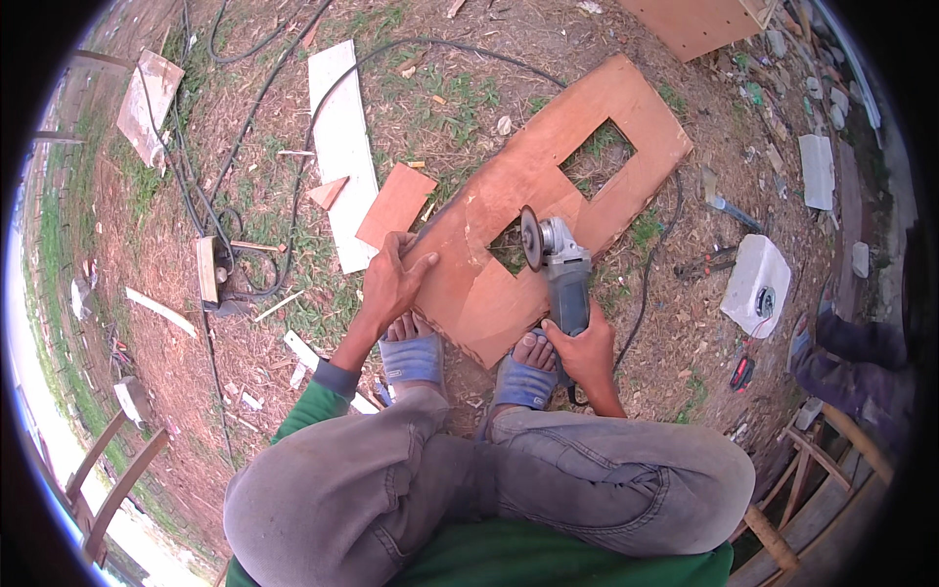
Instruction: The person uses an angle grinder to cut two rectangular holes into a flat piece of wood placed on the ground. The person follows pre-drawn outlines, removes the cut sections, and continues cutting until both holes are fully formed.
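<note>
A reddish-brown plywood board [626, 108] with two cut-out openings lies slanted on the ground before my feet. On its left edge rests my left hand [394, 284], thumb on top and fingers along the side, gripping it. My right hand [584, 350] is wrapped round the rear of a grey angle grinder [568, 284]. The grinder's round disc [531, 239] stands upright over the right side of the nearer opening; whether it touches the wood I cannot tell. Below the grinder, the board's near corner lies close to my blue sandals [528, 383].
Left of the board lie a white plank [342, 147] and a small plywood offcut [396, 203]. Black cables [259, 108] trail across the grass. A white block [756, 284] sits at right, near another person's leg [851, 342]. A wooden box [694, 24] stands at the top.
</note>
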### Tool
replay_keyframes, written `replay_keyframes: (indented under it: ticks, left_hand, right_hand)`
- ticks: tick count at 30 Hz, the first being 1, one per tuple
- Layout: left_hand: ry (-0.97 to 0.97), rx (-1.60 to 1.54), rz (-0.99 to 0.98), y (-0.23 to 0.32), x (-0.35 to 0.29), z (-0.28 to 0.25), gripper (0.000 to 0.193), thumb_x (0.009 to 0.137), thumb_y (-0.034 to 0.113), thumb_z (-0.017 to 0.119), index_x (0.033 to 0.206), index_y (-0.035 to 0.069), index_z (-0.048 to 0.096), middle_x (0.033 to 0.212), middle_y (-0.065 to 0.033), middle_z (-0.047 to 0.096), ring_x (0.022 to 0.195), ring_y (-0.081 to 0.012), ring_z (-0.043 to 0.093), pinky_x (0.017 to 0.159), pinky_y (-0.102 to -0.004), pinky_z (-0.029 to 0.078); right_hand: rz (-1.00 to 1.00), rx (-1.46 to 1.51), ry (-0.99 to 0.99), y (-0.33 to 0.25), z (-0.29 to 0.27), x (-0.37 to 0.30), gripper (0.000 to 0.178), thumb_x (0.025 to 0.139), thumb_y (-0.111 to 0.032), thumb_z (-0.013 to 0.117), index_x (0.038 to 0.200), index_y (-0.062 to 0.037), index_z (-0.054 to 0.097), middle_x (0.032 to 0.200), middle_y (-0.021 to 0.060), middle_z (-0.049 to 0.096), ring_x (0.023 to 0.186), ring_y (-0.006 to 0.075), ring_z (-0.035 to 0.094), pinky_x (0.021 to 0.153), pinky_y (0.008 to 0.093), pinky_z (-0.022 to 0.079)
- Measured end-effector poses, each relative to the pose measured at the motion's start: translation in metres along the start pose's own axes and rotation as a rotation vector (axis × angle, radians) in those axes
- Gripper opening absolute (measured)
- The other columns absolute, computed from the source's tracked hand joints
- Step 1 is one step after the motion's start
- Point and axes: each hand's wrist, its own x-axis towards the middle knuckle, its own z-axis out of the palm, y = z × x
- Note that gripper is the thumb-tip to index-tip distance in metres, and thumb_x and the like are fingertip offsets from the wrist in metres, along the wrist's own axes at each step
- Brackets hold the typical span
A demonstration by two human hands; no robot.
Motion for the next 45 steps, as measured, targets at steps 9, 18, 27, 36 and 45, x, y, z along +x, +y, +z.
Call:
replay_keyframes:
  ticks: [9,18,27,36,45]
  left_hand:
    - [0.027,-0.004,0.053,-0.002,0.000,0.001,0.061,0.099,0.045,0.083,0.132,-0.002,0.064,0.117,-0.0281,0.079,0.107,-0.0454,0.078,0.093,-0.0512,0.061]
    - [0.019,-0.005,0.035,-0.002,-0.001,0.000,0.060,0.098,0.044,0.084,0.132,-0.002,0.065,0.117,-0.0276,0.079,0.109,-0.0451,0.078,0.094,-0.0508,0.061]
    - [0.025,-0.006,0.051,-0.005,0.001,0.002,0.060,0.099,0.044,0.084,0.131,-0.002,0.065,0.118,-0.0278,0.079,0.110,-0.0455,0.078,0.094,-0.0512,0.061]
    - [0.021,-0.001,0.051,-0.008,0.003,0.003,0.063,0.099,0.046,0.084,0.133,-0.004,0.064,0.119,-0.0293,0.078,0.110,-0.0462,0.078,0.095,-0.0516,0.061]
    - [0.026,-0.001,0.056,-0.007,0.002,0.003,0.063,0.098,0.045,0.085,0.132,-0.004,0.064,0.118,-0.0287,0.079,0.110,-0.0445,0.078,0.095,-0.0504,0.061]
  right_hand:
    - [-0.004,-0.036,0.028,0.002,0.004,0.005,0.047,0.084,-0.026,0.093,0.117,0.0009,0.073,0.094,0.0227,0.081,0.087,0.0416,0.082,0.077,0.0500,0.062]
    - [-0.026,-0.053,0.034,0.008,0.007,0.008,0.050,0.083,-0.027,0.094,0.119,0.0003,0.073,0.095,0.0242,0.081,0.089,0.0432,0.082,0.078,0.0512,0.062]
    - [-0.005,-0.113,-0.009,0.006,0.001,0.005,0.056,0.082,-0.029,0.094,0.124,0.0006,0.071,0.098,0.0256,0.081,0.092,0.0449,0.082,0.080,0.0524,0.063]
    - [-0.044,-0.163,-0.061,0.014,0.000,0.000,0.075,0.083,-0.031,0.094,0.141,0.0053,0.064,0.100,0.0293,0.080,0.092,0.0468,0.081,0.082,0.0537,0.063]
    - [-0.065,-0.283,-0.124,0.016,-0.008,0.002,0.084,0.083,-0.036,0.094,0.148,0.0070,0.060,0.110,0.0333,0.078,0.102,0.0507,0.079,0.088,0.0555,0.063]
